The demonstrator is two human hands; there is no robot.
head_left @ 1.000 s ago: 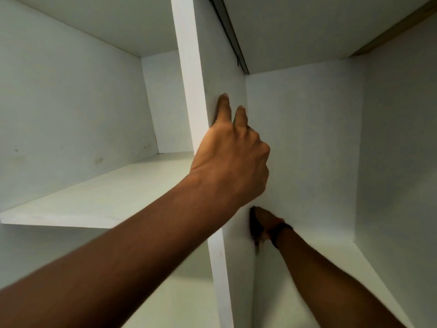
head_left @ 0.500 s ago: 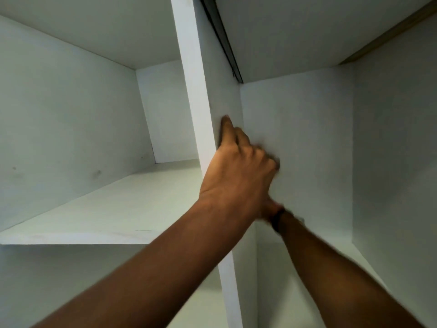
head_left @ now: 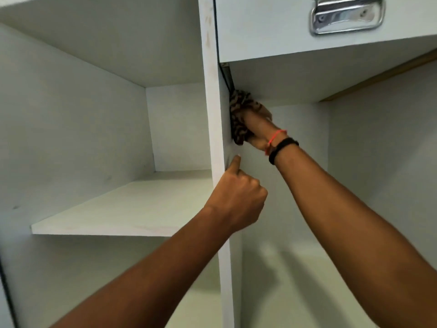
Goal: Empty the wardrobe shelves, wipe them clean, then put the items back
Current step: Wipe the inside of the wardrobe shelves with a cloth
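A white wardrobe fills the view, split by a vertical divider panel [head_left: 214,119]. My right hand [head_left: 257,129] grips a dark patterned cloth [head_left: 238,114] and presses it against the divider's right face, high up under the drawer. My left hand [head_left: 238,200] grips the front edge of the divider lower down, one finger pointing up along the panel and the others curled. The left compartment's shelf [head_left: 123,209] is bare. A black band and a red thread circle my right wrist.
A white drawer front with a chrome pull handle [head_left: 345,16] sits above the right compartment. A dark drawer rail [head_left: 227,76] runs along the divider's top. A wooden strip [head_left: 378,76] edges the right compartment's ceiling. The right compartment's back wall [head_left: 302,143] is plain white.
My right hand rose with the cloth from the lower part of the divider to near its top. My left hand slid down the divider edge. The view tilted, showing the drawer handle.
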